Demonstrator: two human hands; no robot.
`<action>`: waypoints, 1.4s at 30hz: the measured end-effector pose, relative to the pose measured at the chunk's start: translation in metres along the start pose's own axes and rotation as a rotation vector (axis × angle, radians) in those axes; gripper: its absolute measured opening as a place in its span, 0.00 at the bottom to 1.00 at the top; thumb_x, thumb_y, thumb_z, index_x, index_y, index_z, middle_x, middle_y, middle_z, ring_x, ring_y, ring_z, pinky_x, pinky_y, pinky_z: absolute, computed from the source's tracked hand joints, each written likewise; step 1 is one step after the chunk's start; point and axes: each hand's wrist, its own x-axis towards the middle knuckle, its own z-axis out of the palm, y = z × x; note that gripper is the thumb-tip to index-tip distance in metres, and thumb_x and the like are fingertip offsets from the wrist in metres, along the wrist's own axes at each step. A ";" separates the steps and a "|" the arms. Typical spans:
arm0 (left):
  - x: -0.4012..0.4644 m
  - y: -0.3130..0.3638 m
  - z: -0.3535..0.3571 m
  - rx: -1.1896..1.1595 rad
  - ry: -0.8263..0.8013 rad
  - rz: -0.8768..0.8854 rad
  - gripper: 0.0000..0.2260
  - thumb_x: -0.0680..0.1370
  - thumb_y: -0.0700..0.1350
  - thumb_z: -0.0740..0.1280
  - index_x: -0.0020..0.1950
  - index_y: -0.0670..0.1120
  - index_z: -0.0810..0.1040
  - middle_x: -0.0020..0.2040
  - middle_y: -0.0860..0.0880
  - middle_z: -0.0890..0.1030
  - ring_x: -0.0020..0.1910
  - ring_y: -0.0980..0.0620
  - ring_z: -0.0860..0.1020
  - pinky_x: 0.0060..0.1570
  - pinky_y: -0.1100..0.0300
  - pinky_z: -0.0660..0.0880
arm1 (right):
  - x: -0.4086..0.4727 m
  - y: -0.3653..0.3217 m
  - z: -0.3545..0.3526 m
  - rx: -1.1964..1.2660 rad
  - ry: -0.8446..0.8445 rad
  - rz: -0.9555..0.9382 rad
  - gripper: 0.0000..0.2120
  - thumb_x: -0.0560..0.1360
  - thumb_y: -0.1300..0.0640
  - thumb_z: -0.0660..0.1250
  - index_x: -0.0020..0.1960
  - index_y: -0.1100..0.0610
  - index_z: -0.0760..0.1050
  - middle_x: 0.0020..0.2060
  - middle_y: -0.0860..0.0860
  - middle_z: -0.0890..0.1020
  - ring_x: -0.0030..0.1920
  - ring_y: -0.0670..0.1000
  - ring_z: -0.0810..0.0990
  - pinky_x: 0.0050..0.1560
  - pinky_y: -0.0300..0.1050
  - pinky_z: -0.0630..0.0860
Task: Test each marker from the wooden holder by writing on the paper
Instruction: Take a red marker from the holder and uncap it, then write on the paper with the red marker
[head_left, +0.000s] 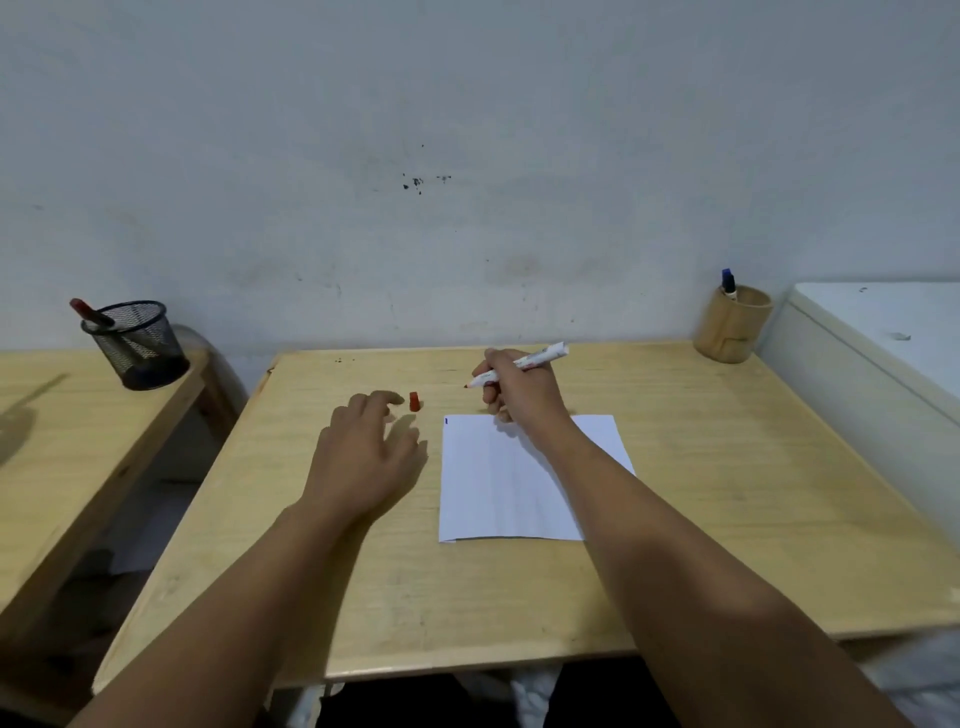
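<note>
My right hand (519, 392) grips an uncapped white marker (540, 358) with a red tip, held just beyond the far edge of the white paper (498, 488). The tip points left, off the sheet. A small blue mark sits at the paper's far left corner. The red cap (414, 401) stands on the wooden table (727, 493), just past the fingertips of my left hand (369, 452), which rests open beside it. The wooden holder (732, 327) stands at the table's far right corner with a blue-capped marker (728, 285) in it.
A black mesh cup (137, 345) holding a red-capped marker (91, 313) stands on a second table (62, 441) to the left, across a gap. A white cabinet (883, 353) borders the right side. A grey wall lies behind.
</note>
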 end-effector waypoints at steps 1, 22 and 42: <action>-0.008 -0.001 0.000 0.025 -0.004 0.041 0.21 0.77 0.62 0.64 0.67 0.54 0.74 0.64 0.53 0.77 0.63 0.48 0.74 0.60 0.46 0.72 | -0.002 0.004 0.005 0.000 -0.015 0.019 0.13 0.79 0.54 0.66 0.41 0.58 0.84 0.30 0.52 0.82 0.27 0.50 0.76 0.29 0.41 0.67; -0.032 0.002 0.001 0.306 -0.374 0.175 0.56 0.64 0.85 0.54 0.84 0.52 0.55 0.85 0.54 0.48 0.83 0.54 0.43 0.81 0.44 0.43 | -0.014 0.046 0.031 -0.159 0.074 -0.084 0.13 0.74 0.52 0.71 0.33 0.54 0.77 0.36 0.60 0.87 0.31 0.51 0.84 0.37 0.49 0.81; -0.032 0.002 0.001 0.275 -0.349 0.183 0.57 0.63 0.85 0.56 0.83 0.53 0.57 0.85 0.55 0.50 0.83 0.55 0.44 0.81 0.45 0.43 | -0.008 0.048 0.032 -0.216 0.034 -0.094 0.11 0.72 0.51 0.70 0.34 0.56 0.77 0.35 0.59 0.87 0.32 0.52 0.84 0.38 0.50 0.82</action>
